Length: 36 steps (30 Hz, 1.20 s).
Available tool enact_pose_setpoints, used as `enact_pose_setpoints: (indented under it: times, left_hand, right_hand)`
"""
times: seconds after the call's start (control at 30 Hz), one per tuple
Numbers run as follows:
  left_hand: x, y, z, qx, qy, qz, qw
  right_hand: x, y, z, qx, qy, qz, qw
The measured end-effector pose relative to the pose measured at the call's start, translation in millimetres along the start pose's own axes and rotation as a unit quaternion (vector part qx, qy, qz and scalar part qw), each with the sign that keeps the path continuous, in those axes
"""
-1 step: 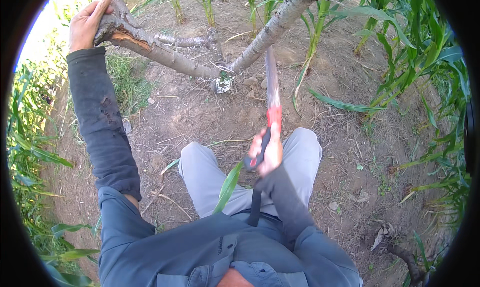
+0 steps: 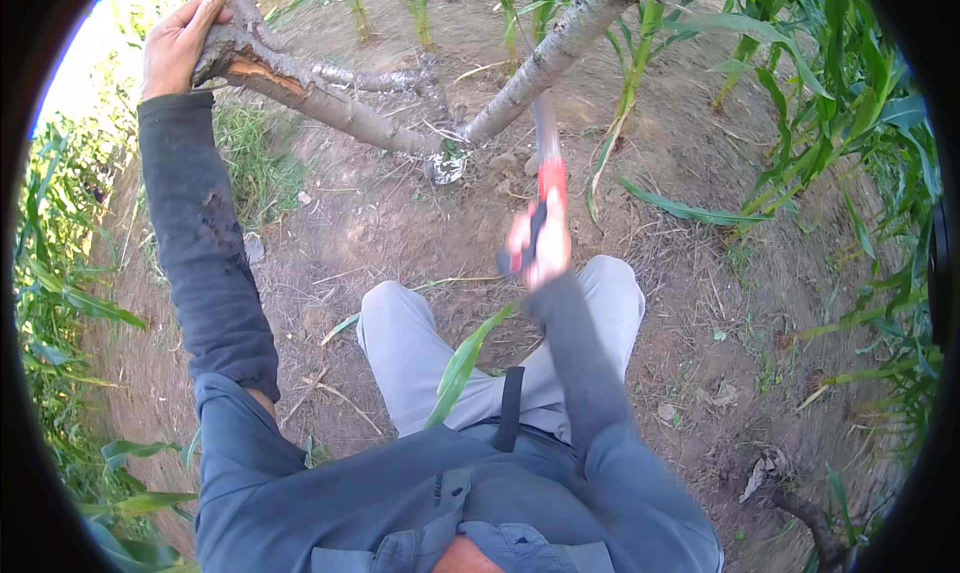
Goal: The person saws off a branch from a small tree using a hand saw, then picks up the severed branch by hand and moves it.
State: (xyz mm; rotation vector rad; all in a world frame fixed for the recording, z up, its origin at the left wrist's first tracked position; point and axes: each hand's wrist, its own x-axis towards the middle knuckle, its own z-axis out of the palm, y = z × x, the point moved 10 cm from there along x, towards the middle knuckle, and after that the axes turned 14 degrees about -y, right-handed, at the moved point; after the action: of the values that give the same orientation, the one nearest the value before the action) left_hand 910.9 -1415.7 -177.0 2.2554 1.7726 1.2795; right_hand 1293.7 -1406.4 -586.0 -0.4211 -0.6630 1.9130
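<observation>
My right hand (image 2: 543, 241), smeared by motion, is closed round the red and black handle of a hand saw (image 2: 550, 177). The saw's blade runs away from me and passes under the thick pale branch (image 2: 553, 61), which hides its far part. At the far left, my left hand (image 2: 183, 48) is closed on the rough, cut end of another branch (image 2: 345, 116). Orange-brown wood shows where the bark is split near that hand. Both branches meet low at a fork, beside a whitish patch (image 2: 449, 165).
Corn plants (image 2: 850, 103) stand along the right, more corn leaves (image 2: 70, 293) along the left, and stalks at the back. Dry bare soil (image 2: 700, 303) lies between them. A long green leaf (image 2: 468, 365) hangs before my knees. A dark branch (image 2: 815, 518) lies at lower right.
My right hand and the saw have moved forward, away from my body, with the blade going farther under the pale branch. My left hand has barely shifted.
</observation>
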Motion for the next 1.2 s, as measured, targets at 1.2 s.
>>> enact_pose_setpoints:
  times: [1.2]
  left_hand:
    - [-6.7, -3.5, -10.1, -0.047, 0.023, -0.032, 0.998]
  right_hand:
    - [-38.3, 36.1, 8.3, 0.127, 0.108, 0.070, 0.984]
